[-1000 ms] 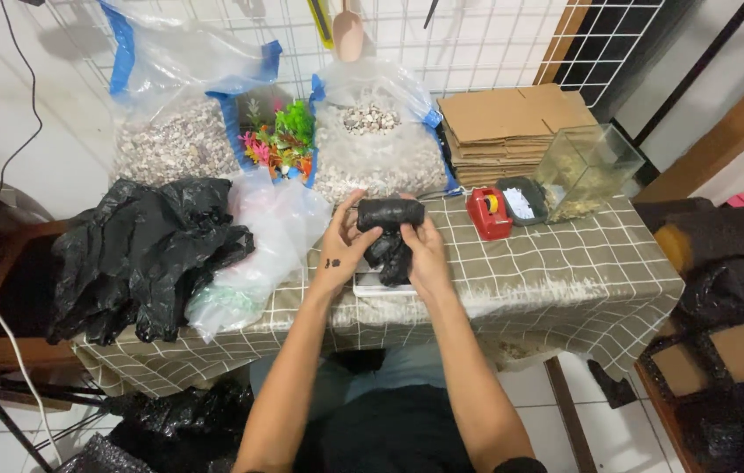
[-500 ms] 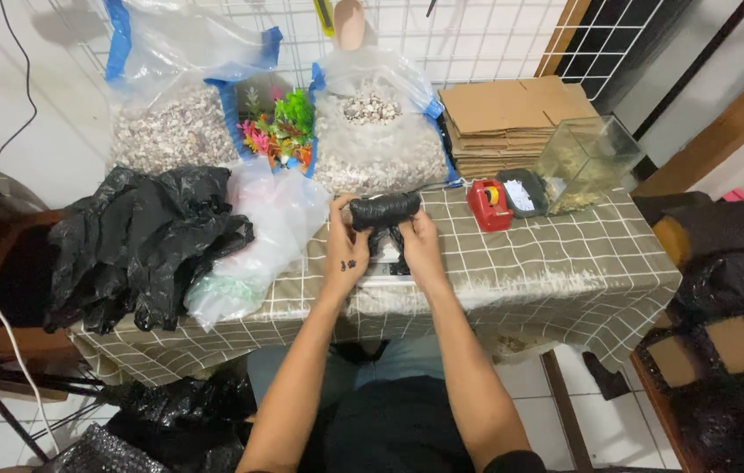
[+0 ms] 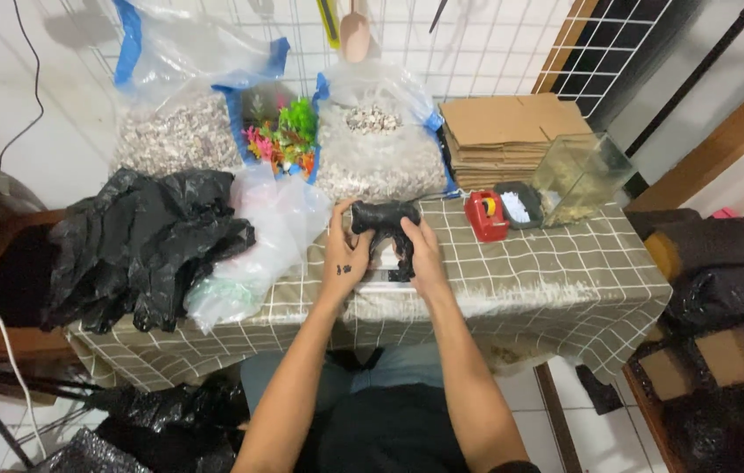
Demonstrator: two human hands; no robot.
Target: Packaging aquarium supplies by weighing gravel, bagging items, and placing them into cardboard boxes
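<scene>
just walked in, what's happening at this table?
A seated person holds a small black plastic bundle in both hands, left hand and right hand, above a checked tablecloth. Black bags and clear bags lie at the left. Gravel sacks, flat cardboard and a small glass tank sit behind.

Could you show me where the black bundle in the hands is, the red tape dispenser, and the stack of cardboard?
black bundle (image 3: pixel 384 216), head view, its top roll.
red tape dispenser (image 3: pixel 486 216), head view, its red body.
cardboard stack (image 3: pixel 503 123), head view, top sheet.
</scene>
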